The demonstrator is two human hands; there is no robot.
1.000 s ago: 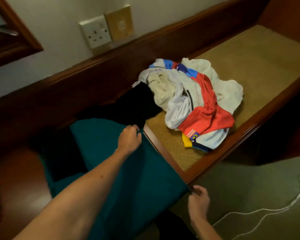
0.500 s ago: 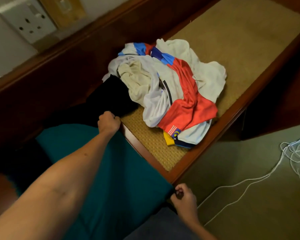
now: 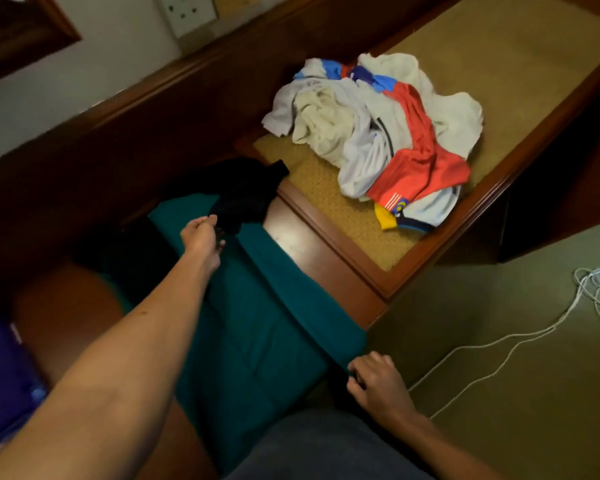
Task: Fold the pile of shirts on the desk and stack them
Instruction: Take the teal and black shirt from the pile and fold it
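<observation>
A teal shirt (image 3: 257,323) lies spread on the dark wooden desk (image 3: 326,268), over a black garment (image 3: 239,192). My left hand (image 3: 201,239) reaches across it and pinches its far edge, where the black cloth bunches against my fingertips. At the desk's front edge my right hand (image 3: 378,384) grips the teal shirt's near corner with curled fingers. A crumpled pile of shirts (image 3: 378,133), white, cream, red and blue, sits on the woven tan mat (image 3: 343,209) to the right, apart from both hands.
A raised wooden backboard (image 3: 153,109) runs behind the desk, with a wall socket (image 3: 187,12) above it. A purple item (image 3: 4,375) lies at the left edge. White cable (image 3: 499,344) trails over the green carpet (image 3: 516,393) on the right.
Both hands have drawn the teal shirt's right side to the left, baring a strip of wood beside the mat. The black garment has slid away from the pile.
</observation>
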